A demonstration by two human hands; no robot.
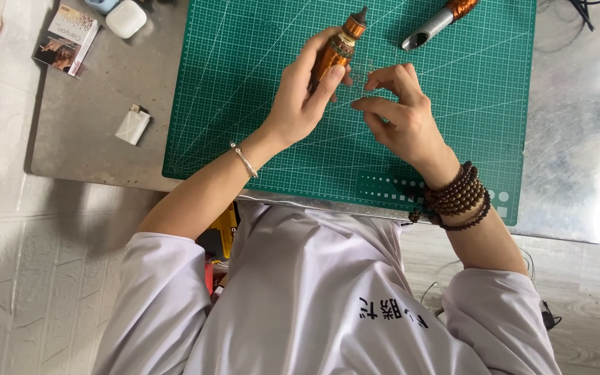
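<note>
**Two hands at a wooden tool over the green mat**

The left hand [300, 97] closes its fingers around a small orange-brown wooden tool [337, 47] with a dark pointed tip, holding it tilted above the far middle of the green cutting mat [258, 139]. A thin silver bangle [245, 160] sits on that wrist. Just to the right, the right hand [401, 114] has thumb and forefinger pinched together near the tool's body; whether they hold something fine between them is too small to tell. Dark brown bead bracelets [460, 198] wrap the right wrist.

At the far edge of the mat, right of the hands and well apart from them, lies a metal hollow punch [433, 26] with an orange-brown handle. The mat rests on a grey metal table [85, 118]. On the table's far left corner lie a small printed box [67, 38] and a white earbud case [126, 19]; nearer, a small white lighter [133, 123].
</note>
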